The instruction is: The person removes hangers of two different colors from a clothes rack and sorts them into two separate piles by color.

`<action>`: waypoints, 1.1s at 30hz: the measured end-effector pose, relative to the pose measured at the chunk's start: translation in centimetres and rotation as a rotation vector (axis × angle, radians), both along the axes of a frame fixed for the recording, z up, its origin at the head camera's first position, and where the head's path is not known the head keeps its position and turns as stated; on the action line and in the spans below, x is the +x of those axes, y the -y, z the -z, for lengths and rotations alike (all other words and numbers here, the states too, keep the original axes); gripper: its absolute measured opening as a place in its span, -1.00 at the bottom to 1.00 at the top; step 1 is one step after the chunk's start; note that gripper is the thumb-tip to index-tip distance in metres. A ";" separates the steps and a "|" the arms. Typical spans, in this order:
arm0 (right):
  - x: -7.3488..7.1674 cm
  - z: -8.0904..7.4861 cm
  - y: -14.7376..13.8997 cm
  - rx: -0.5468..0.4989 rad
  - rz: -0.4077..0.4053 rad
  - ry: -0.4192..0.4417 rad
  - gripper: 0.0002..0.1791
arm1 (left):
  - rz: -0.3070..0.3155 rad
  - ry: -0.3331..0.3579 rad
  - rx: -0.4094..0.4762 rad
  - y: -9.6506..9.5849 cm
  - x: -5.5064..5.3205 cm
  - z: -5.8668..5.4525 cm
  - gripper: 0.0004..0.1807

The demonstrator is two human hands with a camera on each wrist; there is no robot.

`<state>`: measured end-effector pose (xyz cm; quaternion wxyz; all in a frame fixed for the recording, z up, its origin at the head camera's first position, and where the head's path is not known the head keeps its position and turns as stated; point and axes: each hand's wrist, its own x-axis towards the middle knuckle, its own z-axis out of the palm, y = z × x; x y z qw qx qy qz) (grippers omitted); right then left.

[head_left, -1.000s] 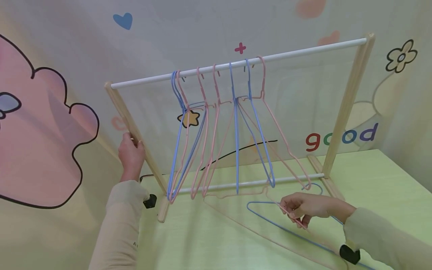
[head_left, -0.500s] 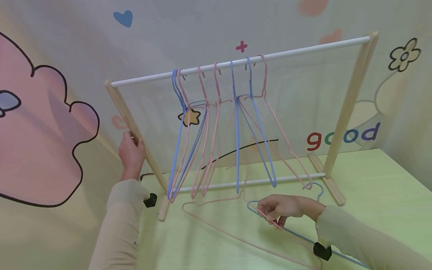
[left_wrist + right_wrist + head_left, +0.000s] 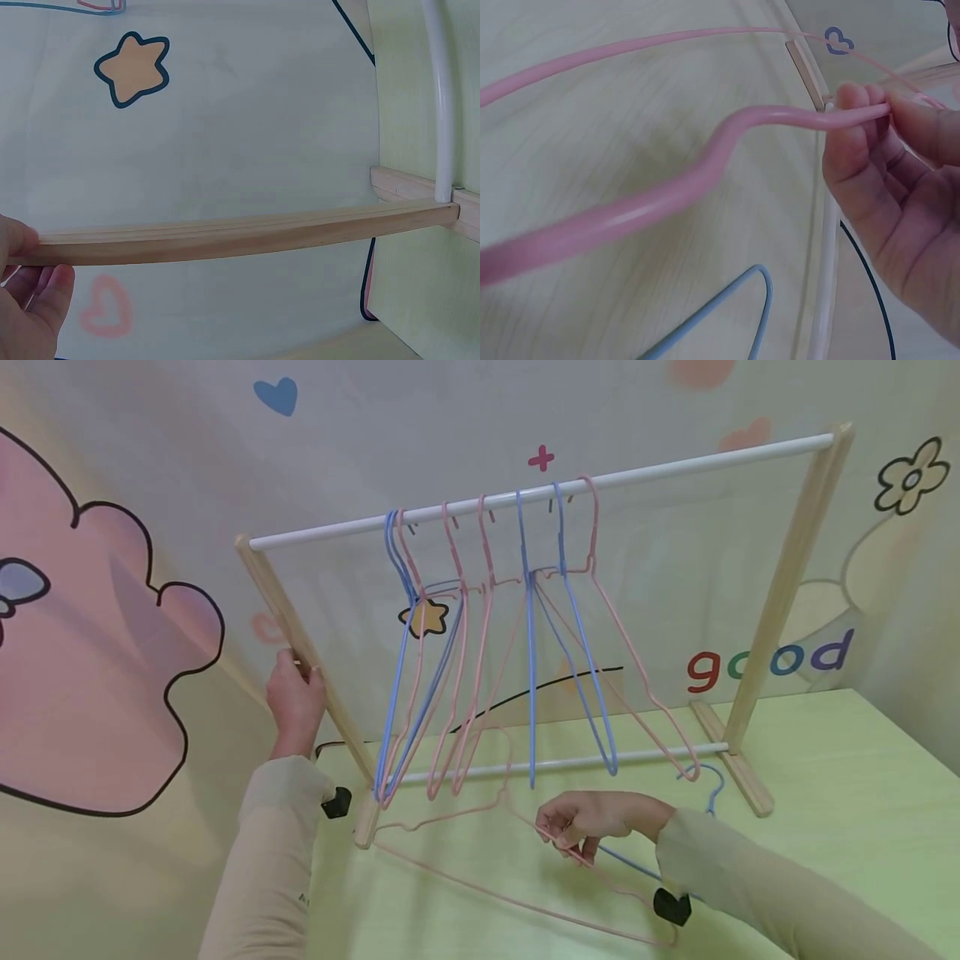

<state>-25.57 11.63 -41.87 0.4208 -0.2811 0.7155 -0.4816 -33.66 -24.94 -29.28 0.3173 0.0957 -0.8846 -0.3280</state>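
Observation:
My right hand (image 3: 581,825) pinches one shoulder of a pink hanger (image 3: 480,903) between thumb and fingers, holding it in front of the rack near the table. The hanger's hook points up and back, toward the rack's lower bar. In the right wrist view the pink hanger (image 3: 652,202) runs from the fingertips across the picture. My left hand (image 3: 296,702) grips the left wooden post (image 3: 330,702) of the rack partway up; the left wrist view shows thumb and fingers on either side of the post (image 3: 225,238). Several pink and blue hangers (image 3: 487,585) hang from the white top rail (image 3: 697,463).
A blue hanger (image 3: 718,789) lies on the pale green table (image 3: 862,827), partly hidden beneath my right arm. The rack's white lower bar (image 3: 652,757) joins its two wooden feet. A patterned curtain (image 3: 675,410) stands right behind the rack.
My right hand has moved left with the pink hanger, whose hook now overlaps the lower bar further left. The left hand stays on the post.

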 end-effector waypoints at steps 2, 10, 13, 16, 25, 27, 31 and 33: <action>-0.2 0.1 0.5 0.018 0.003 0.001 -0.94 | -0.001 -0.003 -0.002 0.0 0.0 0.0 -0.71; -1.1 1.0 2.1 0.036 -0.007 -0.002 -0.88 | -0.002 -0.005 -0.008 0.0 -0.2 0.1 -0.72; -1.4 1.2 2.5 0.030 -0.010 -0.006 -0.89 | -0.003 -0.004 -0.005 0.0 -0.2 0.1 -0.72; -1.6 1.5 2.9 0.030 -0.007 0.000 -0.91 | -0.004 -0.005 -0.006 0.0 -0.1 0.0 -0.72; -1.7 2.6 3.5 0.054 0.081 -0.049 -0.77 | -0.006 -0.032 -0.022 0.1 -0.2 0.0 -0.74; -1.6 2.8 3.6 0.068 0.118 -0.066 -0.78 | -0.003 -0.031 -0.018 0.0 -0.2 0.0 -0.74; -1.5 3.3 3.7 0.107 0.184 -0.067 -0.80 | 0.002 -0.028 -0.013 0.0 -0.1 0.0 -0.74; -1.5 3.7 3.8 0.131 0.204 -0.067 -0.81 | 0.003 -0.027 -0.015 -0.1 0.0 0.0 -0.74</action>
